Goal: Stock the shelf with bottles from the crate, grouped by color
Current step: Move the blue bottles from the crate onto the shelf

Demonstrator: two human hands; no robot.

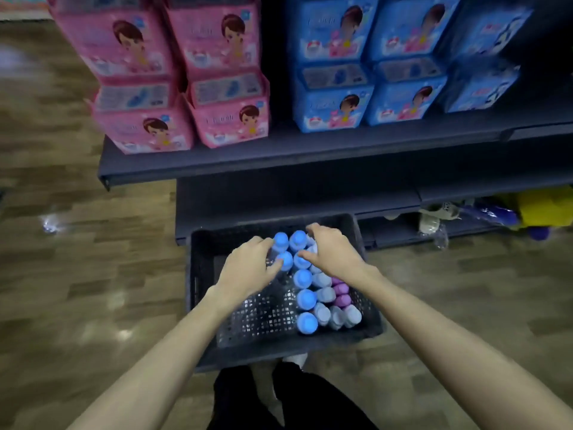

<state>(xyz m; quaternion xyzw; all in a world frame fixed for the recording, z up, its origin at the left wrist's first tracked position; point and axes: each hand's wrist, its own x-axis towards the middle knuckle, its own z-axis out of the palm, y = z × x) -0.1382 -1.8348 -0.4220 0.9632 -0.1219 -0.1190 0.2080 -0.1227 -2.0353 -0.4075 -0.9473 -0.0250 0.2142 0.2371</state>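
Bottles [303,279] with bright blue, pale grey-blue and purple caps stand upright in the right half of a dark mesh crate [201,274] at lower centre, both hands' fingers [273,265] curled on blue-capped ones at its far end, grip uncertain.

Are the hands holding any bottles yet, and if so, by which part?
Both hands are on blue-capped bottles at the crate's far end, left hand and right hand at the caps; whether either grip has closed cannot be told.
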